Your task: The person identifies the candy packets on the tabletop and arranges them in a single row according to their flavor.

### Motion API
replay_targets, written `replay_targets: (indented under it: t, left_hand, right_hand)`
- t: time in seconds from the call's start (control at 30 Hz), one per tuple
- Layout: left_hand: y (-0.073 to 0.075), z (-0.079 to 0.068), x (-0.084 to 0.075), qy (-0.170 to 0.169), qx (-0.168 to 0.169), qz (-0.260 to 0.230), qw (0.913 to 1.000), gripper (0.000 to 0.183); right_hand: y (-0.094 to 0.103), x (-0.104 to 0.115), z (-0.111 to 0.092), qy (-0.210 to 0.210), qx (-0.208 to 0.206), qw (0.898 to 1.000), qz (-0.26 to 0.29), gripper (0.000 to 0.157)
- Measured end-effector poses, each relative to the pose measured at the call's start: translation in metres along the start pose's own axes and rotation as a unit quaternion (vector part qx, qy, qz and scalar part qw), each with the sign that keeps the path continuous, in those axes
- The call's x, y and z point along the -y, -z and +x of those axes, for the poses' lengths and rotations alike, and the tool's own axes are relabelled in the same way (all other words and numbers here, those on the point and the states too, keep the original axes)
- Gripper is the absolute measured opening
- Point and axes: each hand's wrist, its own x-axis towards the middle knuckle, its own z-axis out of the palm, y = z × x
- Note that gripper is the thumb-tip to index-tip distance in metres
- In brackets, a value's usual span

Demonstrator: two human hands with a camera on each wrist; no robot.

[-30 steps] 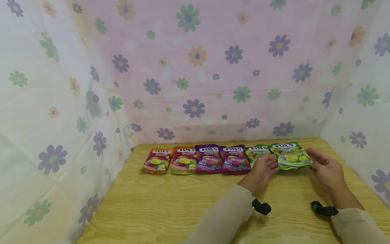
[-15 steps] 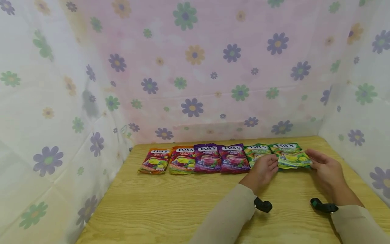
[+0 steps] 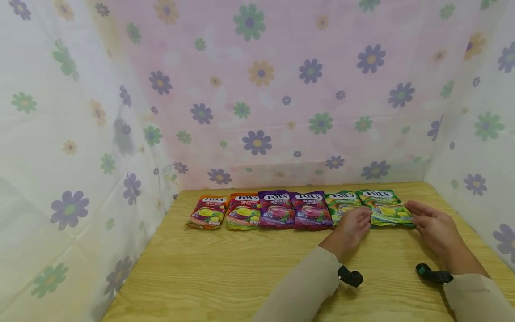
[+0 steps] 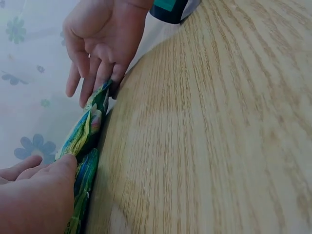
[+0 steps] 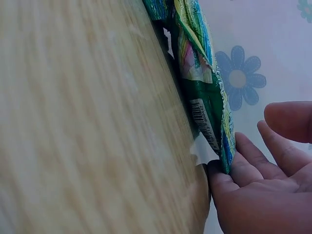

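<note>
The rightmost green FOX'S candy bag [image 3: 387, 209] lies at the right end of a row, between my two hands. My left hand [image 3: 351, 229] is at its lower left corner, its fingers loosely bent and partly covering the neighbouring green candy bag [image 3: 337, 203]. On the other side, my right hand [image 3: 436, 230] has its fingers extended at the bag's right edge. In the right wrist view the fingers [image 5: 248, 168] touch the bag's edge and the thumb stands apart from it. In the left wrist view, the left fingertips meet the green bags.
Further left in the row lie two purple berries candy bags [image 3: 276, 210] and two red-orange fruits candy bags [image 3: 208, 212]. All rest near the back of the wooden table [image 3: 225, 273]. A flowered cloth [image 3: 257, 103] hangs behind and at both sides.
The rightmost green bag, earlier with its right side raised by my right hand, now lies flatter. My right thumb has come away from its edge. My left hand has barely moved.
</note>
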Motion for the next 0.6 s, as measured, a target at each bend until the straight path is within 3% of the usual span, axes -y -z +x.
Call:
replay_targets:
  t: [0.3, 0.47, 0.53, 0.6]
  left_hand:
    - [0.002, -0.006, -0.006, -0.011, 0.010, 0.028, 0.9995, 0.066]
    - [0.008, -0.013, -0.016, -0.009, 0.019, 0.046, 0.9987, 0.060]
    - [0.014, -0.017, -0.020, -0.009, 0.023, 0.072, 0.9971, 0.054]
    - [0.023, -0.021, -0.025, -0.014, 0.025, 0.111, 0.9933, 0.047]
  right_hand:
    - [-0.009, 0.002, 0.005, -0.012, -0.044, 0.996, -0.075, 0.062]
    - [-0.007, 0.003, 0.005, -0.021, -0.051, 0.993, -0.107, 0.062]
    - [-0.009, 0.006, 0.005, -0.033, -0.060, 0.984, -0.165, 0.060]
    - [-0.013, 0.012, 0.005, -0.050, -0.070, 0.966, -0.243, 0.058]
